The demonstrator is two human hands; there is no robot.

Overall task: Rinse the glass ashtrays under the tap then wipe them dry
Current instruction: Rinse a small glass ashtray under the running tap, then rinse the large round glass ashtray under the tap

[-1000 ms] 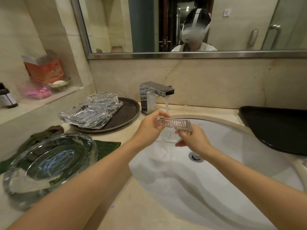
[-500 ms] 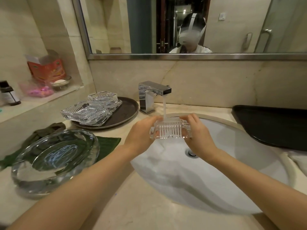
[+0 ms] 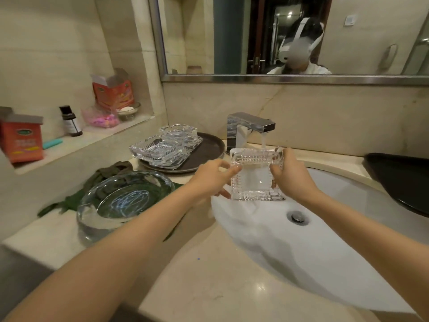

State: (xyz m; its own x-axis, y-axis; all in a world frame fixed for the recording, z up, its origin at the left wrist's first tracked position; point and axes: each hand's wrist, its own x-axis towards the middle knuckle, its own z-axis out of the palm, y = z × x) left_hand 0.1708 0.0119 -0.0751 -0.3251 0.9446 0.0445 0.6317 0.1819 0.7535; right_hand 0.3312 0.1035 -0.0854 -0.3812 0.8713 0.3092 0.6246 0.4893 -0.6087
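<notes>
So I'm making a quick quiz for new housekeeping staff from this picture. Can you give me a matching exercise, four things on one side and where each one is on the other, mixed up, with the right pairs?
Things:
1. square ashtray
2. stacked ashtrays
3. big round glass dish
4. small dark bottle

Places:
A. on the wall shelf
B. on the green cloth
C. held in both hands under the running tap
D. on the round dark tray

Pairs: 1-C, 2-D, 3-B, 4-A
</notes>
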